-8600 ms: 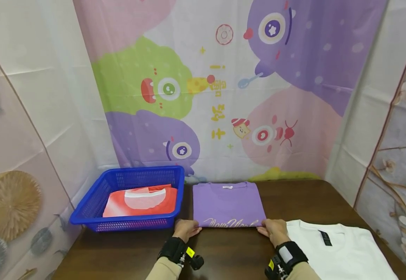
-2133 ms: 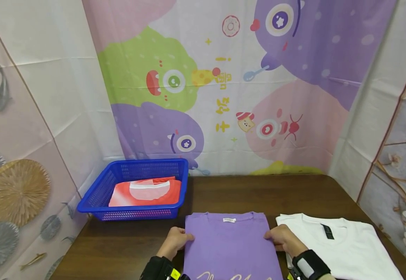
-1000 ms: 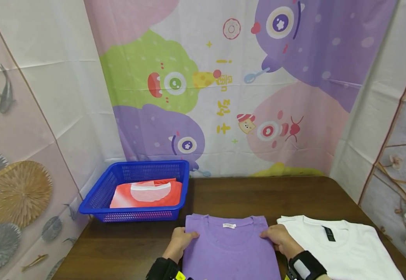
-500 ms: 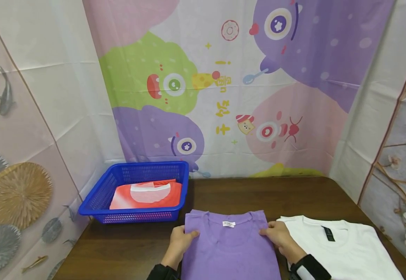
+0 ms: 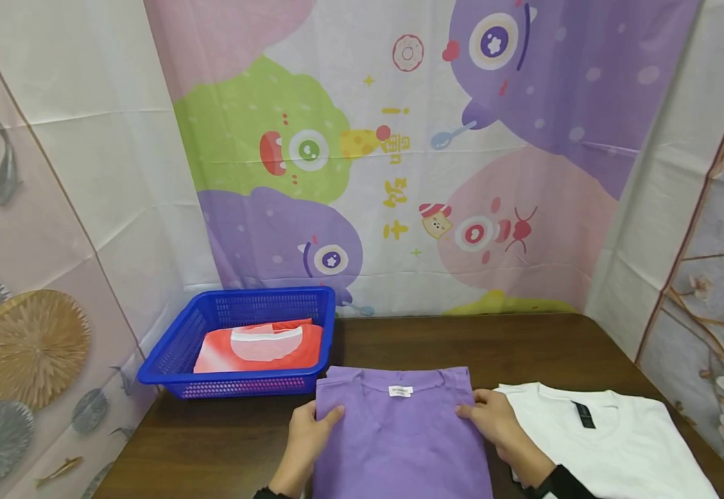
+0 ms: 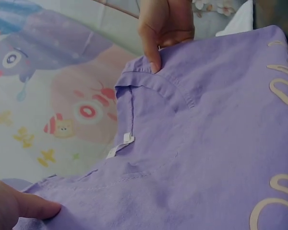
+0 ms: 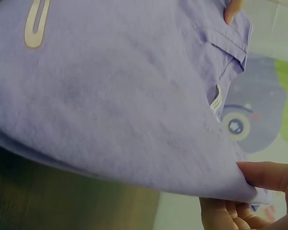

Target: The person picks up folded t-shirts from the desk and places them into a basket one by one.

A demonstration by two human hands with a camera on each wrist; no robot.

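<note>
At the far left a blue basket (image 5: 237, 346) stands on the table (image 5: 462, 346), and an orange shirt (image 5: 259, 348) is seen folded inside it. Just right of the basket, the folded purple shirt (image 5: 399, 436) is held at its two upper corners near the collar. Its left edge is pinched by the left hand (image 5: 308, 433), thumb on top and fingers tucked beneath the cloth; in the left wrist view the thumb (image 6: 36, 207) is seen pressed on the fabric. The right edge is gripped the same way by the right hand (image 5: 493, 423), and in the right wrist view the fingers (image 7: 264, 175) are seen closed on the folded edge, with the cloth raised clear of the table there. A white shirt (image 5: 605, 443) lies flat at the far right, just beside the purple one.

The step in hand is judged to be the lifting of the folded purple shirt. A move to the basket, on top of the orange shirt, appears likely. For that, both pinches would need to be kept firm and level, so that the folds are not let slip, and the near rim of the basket would have to be cleared before the shirt is lowered flat.
</note>
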